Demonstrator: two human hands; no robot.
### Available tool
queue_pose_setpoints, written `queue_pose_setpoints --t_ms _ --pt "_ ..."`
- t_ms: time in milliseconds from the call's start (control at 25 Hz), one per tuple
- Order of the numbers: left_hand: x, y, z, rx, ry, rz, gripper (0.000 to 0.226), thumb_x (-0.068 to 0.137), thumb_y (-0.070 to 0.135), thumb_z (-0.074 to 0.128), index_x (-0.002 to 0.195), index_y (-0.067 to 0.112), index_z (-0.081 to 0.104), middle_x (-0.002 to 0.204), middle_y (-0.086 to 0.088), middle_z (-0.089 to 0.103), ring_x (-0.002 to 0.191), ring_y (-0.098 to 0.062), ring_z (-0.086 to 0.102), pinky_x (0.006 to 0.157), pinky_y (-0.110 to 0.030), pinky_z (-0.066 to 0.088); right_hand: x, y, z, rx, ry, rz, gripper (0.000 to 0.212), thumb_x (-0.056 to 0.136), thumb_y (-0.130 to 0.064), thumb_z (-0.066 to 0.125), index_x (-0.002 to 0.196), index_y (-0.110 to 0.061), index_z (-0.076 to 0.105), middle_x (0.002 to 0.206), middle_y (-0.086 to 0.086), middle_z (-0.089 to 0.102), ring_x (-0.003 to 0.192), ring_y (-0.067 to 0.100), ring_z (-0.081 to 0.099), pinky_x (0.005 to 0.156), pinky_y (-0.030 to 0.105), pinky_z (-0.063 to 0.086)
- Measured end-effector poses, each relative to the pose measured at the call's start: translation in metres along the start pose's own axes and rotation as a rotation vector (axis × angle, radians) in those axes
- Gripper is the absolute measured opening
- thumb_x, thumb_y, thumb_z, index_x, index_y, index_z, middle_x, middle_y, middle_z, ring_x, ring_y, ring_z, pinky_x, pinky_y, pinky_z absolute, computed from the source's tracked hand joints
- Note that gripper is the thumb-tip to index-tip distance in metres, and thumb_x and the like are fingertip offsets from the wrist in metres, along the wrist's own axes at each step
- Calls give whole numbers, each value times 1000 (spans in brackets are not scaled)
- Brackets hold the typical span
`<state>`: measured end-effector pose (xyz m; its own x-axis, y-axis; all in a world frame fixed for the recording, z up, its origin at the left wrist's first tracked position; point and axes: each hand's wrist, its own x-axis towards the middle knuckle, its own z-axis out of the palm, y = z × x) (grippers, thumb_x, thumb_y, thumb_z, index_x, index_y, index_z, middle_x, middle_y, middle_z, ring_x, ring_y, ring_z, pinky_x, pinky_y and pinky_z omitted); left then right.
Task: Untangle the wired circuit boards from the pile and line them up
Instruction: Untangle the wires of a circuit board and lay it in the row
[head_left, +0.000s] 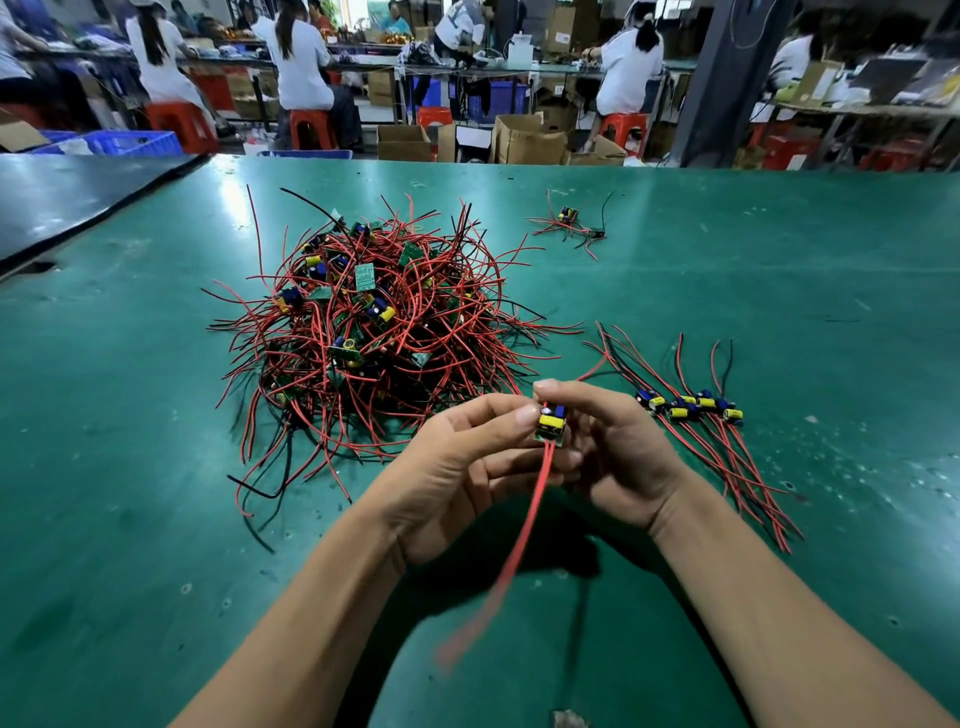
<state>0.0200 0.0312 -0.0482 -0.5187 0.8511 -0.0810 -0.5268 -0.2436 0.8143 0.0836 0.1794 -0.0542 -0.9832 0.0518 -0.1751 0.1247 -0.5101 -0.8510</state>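
2 hands are meeting above the near middle of the green table (156, 467), holding 1 small circuit board (551, 422) with yellow and blue parts on its face. The left hand (457, 462) is pinching the board's left edge with curled fingers, while the right hand (618, 457) is curling round it from the right, 1 fingertip pressing on its top end. Red leads (530, 509) are hanging from the board toward the camera, blurring at their lower end, and another red lead is running from it toward the far right. The pile (374, 322) of tangled boards and red and black wires is lying just beyond the left hand, left of centre. To the right of the right hand, a row of boards (688, 406) is lying side by side, wires trailing both away and toward the near edge. A small separate tangle (569, 222) is sitting well apart at the far side. Beyond the table, people in white tops (304, 57) are sitting on red stools (311, 127) at benches.
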Motion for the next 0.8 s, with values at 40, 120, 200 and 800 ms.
queue_pose_setpoints --t_ms 40,120,200,800 --pt "0 -1 0 2 16 2 11 80 12 68 90 9 67 93 -16 72 78 -28 74 67 -30 59 3 2 -2 -15 9 20 35 74 -29 75 93 0 75 66 1 53 54 17 44 62 27 44" --pt "1 -1 -1 13 60 -4 13 76 9 69 89 9 66 92 -15 72 77 -27 73 66 -31 59 5 5 -4 -67 25 26 53 75 -35 76 113 2 71 85 7 57 74 28 46 82 44 45" --pt "3 -1 -2 16 101 -16 16 72 5 71 86 10 67 90 -16 73 74 -25 72 64 -32 60 6 6 -4 -113 26 -32 29 80 -38 75 94 -13 70 86 7 66 78 30 56 84 49 51" --pt "10 -8 -5 92 229 -25 22 69 6 73 79 7 54 80 -20 68 66 -26 71 66 -33 60 7 6 -15 -229 128 -98 9 77 -24 79 79 -16 77 76 6 70 61 14 64 53 24 54"
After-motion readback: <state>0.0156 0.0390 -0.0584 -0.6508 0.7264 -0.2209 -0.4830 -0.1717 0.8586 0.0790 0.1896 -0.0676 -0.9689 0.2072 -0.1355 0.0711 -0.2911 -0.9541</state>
